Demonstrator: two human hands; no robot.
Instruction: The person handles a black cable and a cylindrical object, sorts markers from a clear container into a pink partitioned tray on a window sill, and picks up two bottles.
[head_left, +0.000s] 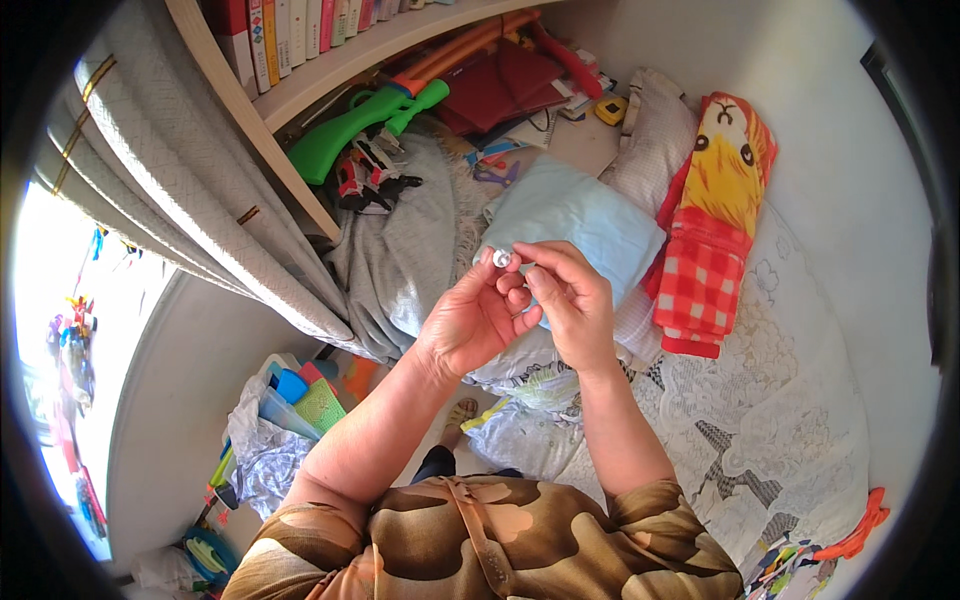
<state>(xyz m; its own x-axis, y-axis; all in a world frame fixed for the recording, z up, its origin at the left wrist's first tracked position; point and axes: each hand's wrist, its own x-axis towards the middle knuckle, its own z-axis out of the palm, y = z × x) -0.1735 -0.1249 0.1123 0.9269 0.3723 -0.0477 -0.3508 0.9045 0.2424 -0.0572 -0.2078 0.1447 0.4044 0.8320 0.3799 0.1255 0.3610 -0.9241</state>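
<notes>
Books point(300, 40) stand in a row on a pale wooden shelf point(370, 50) at the upper left, beside a window hung with a grey curtain point(190, 190). Below and to the right spreads a bed under a white lace cover point(800, 400) with dark patterned patches, meeting a plain pale wall point(850, 170). Beneath the shelf lie a green toy gun point(355, 125), a dark red folder point(505, 90) and purple scissors point(497, 175).

Both forearms reach up from the lower edge and converge, the hands meeting near the middle over a folded light blue cloth point(570, 205). The left hand point(460, 325) is turned partly palm up, its fingers curled, thumb and fingertip pinching a small shiny piece point(502, 259). The right hand point(580, 310) comes in from the other side, index finger stretched to the piece and thumb bent beneath; whether it grips or merely touches, I cannot tell.

The piece looks rounded, silvery and smooth. The blue cloth is soft and flat; next to it a plush blanket point(720, 220) shows a yellow animal face above red-and-white checks. Grey fabric point(390, 230) lies rumpled at the left, and crinkled clear plastic point(260, 450) surrounds colourful items lower down.
</notes>
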